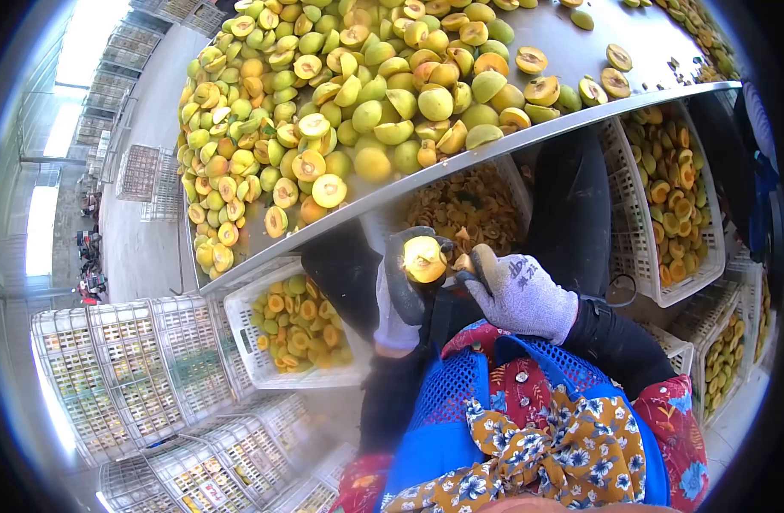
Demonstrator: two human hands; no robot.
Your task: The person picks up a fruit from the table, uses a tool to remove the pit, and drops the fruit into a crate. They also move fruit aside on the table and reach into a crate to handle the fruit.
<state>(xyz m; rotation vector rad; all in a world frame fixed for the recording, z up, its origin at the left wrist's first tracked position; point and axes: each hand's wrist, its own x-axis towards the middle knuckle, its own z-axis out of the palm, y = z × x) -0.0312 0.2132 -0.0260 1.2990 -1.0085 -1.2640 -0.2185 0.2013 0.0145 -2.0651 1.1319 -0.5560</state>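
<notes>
My left hand (397,286), in a grey-and-black work glove, is closed around a halved yellow fruit (424,259), apricot- or plum-like. Its pale cut face is turned up. Close beside it, my right hand (518,289), gloved in light purple-grey with dark fingertips, has its thumb and fingers pinched together. A small tan piece (464,263) shows at those fingertips; I cannot tell whether it is a pit or part of a tool. Both hands are over my lap, just below the metal table's edge (486,154).
Halved green-yellow fruit (358,94) covers much of the table. Below its edge is a container of brown scraps (464,205). White crates of fruit halves stand left (246,342) and right (699,256). Stacked crates (144,359) are at the far left.
</notes>
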